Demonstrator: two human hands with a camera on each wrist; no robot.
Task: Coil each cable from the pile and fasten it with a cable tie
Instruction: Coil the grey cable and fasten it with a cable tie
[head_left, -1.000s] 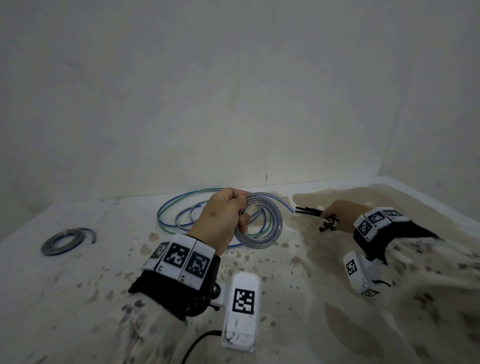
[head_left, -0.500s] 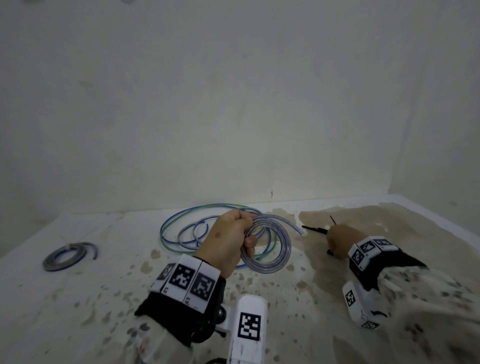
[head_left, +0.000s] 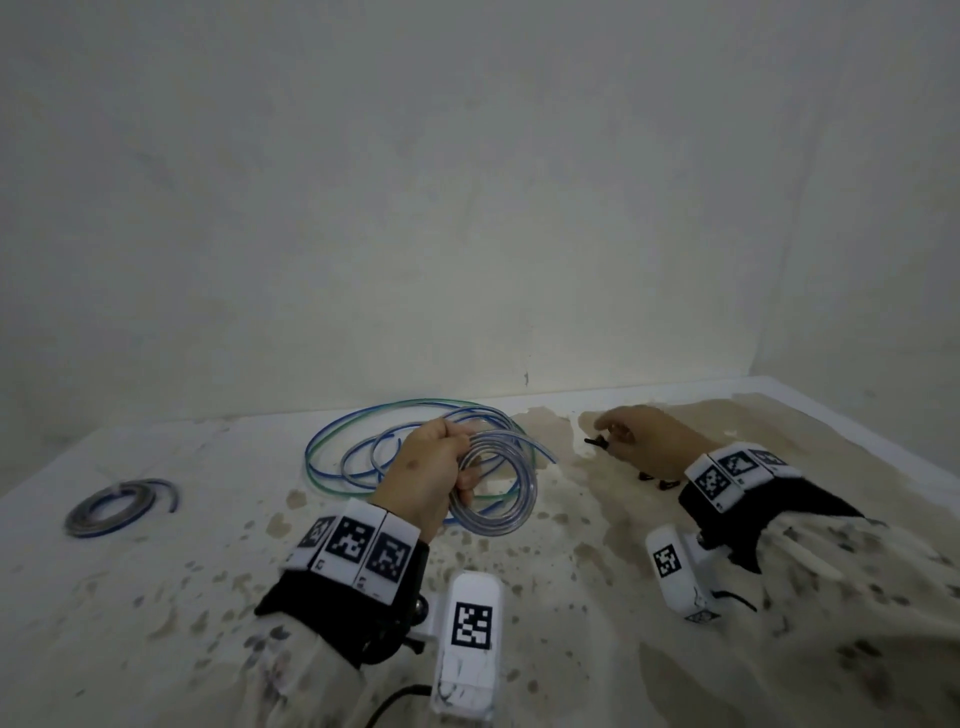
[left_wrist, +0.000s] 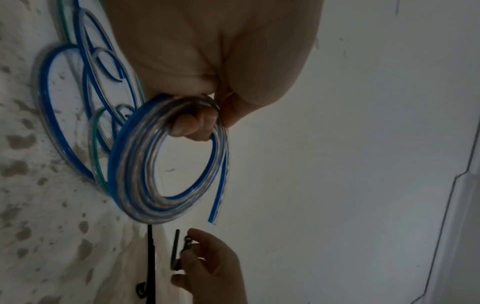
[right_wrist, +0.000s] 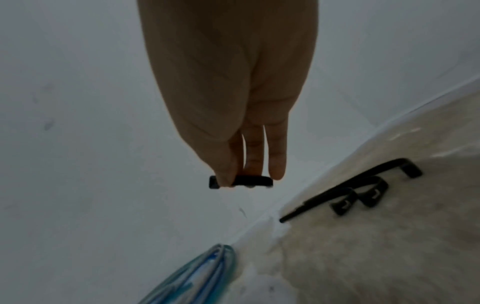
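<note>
- Two hands worked over the stained table (head_left: 156, 597): the left hand (head_left: 423, 475) gripped a coil (head_left: 488, 486) of clear cable, fingers curled round its upper turns.
- The coil hung on edge, its loose end (left_wrist: 214, 205) pointing toward the right hand (head_left: 649, 441).
- The right hand pinched a black tie (right_wrist: 241, 182) between thumb and fingertips, long axis crosswise to the fingers.
- Loose cables (head_left: 358, 441), blue and green, lay in wide loops on the table behind the coil.
- Only the right wrist view showed the spare ties (right_wrist: 358, 193) plainly, lying together on the table.
- A finished coil (head_left: 111, 506) lay far left, seen from the head alone.
</note>
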